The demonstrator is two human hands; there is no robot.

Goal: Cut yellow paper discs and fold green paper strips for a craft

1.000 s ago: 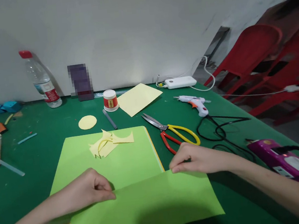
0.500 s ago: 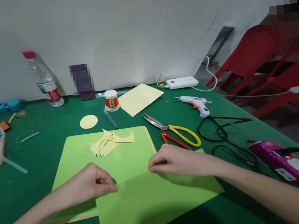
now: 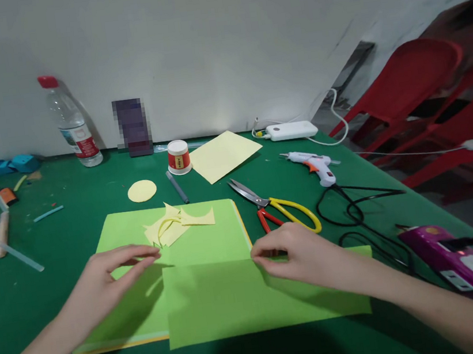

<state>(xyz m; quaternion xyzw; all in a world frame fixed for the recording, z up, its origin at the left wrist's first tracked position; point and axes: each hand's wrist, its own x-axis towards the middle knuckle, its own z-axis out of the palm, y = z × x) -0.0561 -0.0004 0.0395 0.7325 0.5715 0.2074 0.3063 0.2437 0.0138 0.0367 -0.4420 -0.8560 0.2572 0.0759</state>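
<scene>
On a green table point(image 3: 66, 240), a green sheet point(image 3: 218, 301) overlaps a green pad point(image 3: 128, 313). The right hand point(image 3: 296, 250) pinches the sheet's far edge; the left hand point(image 3: 101, 276), narrowly parted, holds nothing. The red-labelled bottle point(image 3: 76, 131) and cup point(image 3: 179, 158) bear illegible print.

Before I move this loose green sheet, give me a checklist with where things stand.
1. Right hand on loose green sheet: ok, pinching its far edge.
2. Left hand on that sheet: not ok, fingers open near its left corner.
3. Green pile free of yellow scraps: not ok, they lie on it.
4. Yellow circle apart from green paper: ok.
5. Scissors clear of right hand: cannot tell, a handle is partly hidden.
6. Glue gun cool: cannot tell.
</scene>
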